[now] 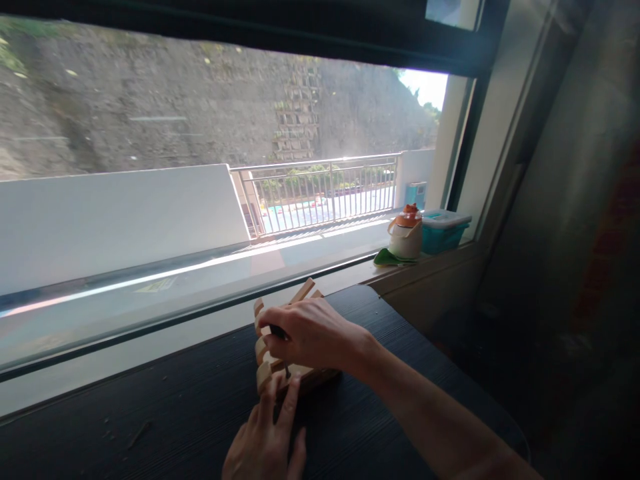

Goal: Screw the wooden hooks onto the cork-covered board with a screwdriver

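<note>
My right hand (305, 330) is closed round the dark handle of a screwdriver (287, 370), whose thin shaft points down at a wooden piece. That wooden assembly (320, 379) rests on the dark table and has light blocks (263, 377) along its left side. Slats (303, 291) stick up behind my right hand. Below it, my left hand (265, 433) reaches in from the front with fingers apart. Its fingertips touch the near edge of the wood, on either side of the screwdriver's tip. My right hand hides much of the assembly's middle.
The dark table (165, 400) runs along a window, with small bits of debris on its left part. On the sill at the right stand a white bottle with an orange lid (406, 233), a teal box (444, 231) and a green leaf-shaped item (390, 258).
</note>
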{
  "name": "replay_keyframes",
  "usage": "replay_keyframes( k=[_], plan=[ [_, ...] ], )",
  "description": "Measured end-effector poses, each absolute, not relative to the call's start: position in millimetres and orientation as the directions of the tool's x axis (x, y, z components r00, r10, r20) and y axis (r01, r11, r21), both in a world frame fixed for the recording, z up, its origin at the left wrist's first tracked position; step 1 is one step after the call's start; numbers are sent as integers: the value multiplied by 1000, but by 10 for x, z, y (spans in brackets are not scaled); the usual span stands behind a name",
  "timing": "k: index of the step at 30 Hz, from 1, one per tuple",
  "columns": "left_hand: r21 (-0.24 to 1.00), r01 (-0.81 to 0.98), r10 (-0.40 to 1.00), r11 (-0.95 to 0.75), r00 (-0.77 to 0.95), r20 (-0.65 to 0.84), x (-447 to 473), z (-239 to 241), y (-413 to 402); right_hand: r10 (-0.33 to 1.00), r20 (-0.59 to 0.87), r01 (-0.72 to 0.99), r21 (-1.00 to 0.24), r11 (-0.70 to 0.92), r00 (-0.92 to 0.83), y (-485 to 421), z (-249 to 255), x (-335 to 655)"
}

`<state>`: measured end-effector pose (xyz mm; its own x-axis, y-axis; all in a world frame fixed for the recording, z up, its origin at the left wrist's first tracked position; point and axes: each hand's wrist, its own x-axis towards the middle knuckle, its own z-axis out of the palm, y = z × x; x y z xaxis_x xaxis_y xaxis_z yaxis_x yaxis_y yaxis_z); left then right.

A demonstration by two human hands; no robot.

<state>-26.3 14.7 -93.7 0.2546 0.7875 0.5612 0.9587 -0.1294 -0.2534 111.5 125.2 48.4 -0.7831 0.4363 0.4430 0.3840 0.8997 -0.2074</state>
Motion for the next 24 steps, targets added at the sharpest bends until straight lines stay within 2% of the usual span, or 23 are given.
replay_keyframes(
  k=[7,14,20,24],
  plan=[
    [-257,959,802,-121,247,544,-249,-916,135,428,454,371,-212,904,-782,1308,472,1095],
    [-243,961,798,-131,248,550,-265,-945,156,521,452,478,-216,852,-724,1368,435,1080],
    [-253,958,792,-138,260,552,-274,-937,153,423,487,408,-143,902,-764,1239,535,1155],
    [-257,958,788,-130,257,560,-270,-933,135,385,499,361,-147,921,-777,1231,560,1171]
  ],
)
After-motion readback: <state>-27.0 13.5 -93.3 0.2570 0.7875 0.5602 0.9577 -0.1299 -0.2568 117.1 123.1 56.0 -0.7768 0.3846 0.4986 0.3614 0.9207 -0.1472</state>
